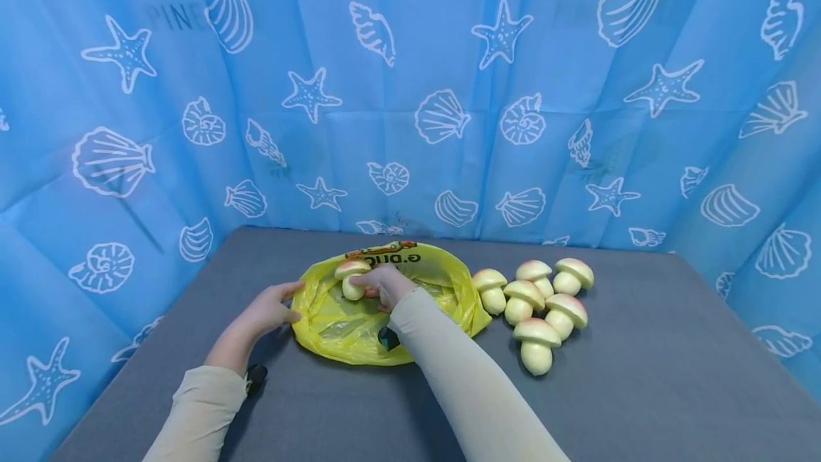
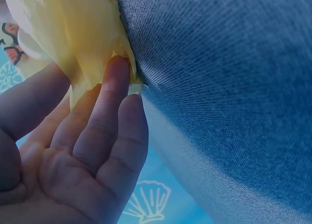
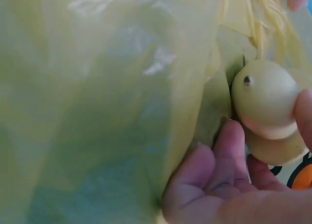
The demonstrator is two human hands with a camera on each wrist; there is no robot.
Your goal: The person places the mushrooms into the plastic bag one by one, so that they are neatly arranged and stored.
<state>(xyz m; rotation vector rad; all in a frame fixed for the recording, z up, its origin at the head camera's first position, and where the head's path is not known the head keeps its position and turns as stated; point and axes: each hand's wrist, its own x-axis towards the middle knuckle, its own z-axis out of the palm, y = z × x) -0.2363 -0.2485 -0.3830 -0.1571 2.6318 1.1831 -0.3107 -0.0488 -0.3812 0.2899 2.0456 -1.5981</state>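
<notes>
A yellow plastic bag (image 1: 333, 348) lies spread wide on the grey table, its mouth facing up. Inside it, my right hand (image 1: 388, 285) pinches a pale cream toy mushroom (image 1: 353, 288) with a pink-tinged cap. The right wrist view shows the rounded stem end (image 3: 268, 100), with a small dark spot, between thumb and fingers. At the bag's left rim is my left hand (image 1: 268, 307), thumb and fingers spread apart. In the left wrist view, its nearly straight fingers (image 2: 97, 131) touch the bag's thin film (image 2: 92, 34), which hides some fingertips.
To the right of the bag, several similar mushrooms (image 1: 536, 344) stand and lean in a cluster, the nearest one close to the bag's edge. A blue curtain (image 1: 398, 127) with white shells and starfish hangs behind and beside the grey table (image 1: 641, 376).
</notes>
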